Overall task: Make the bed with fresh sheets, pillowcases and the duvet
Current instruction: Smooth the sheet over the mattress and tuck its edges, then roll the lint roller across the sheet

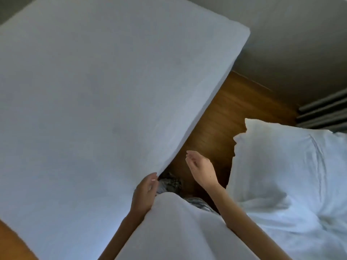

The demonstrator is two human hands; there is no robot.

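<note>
Fingers of left hand pinch the fitted sheet at the mattress edge; right hand hovers beside, loosely curled, empty.

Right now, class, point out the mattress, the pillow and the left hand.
mattress [90,87], head view, middle of its sheeted top.
pillow [277,166], head view, centre of the case.
left hand [144,192], head view, back of hand.
</note>
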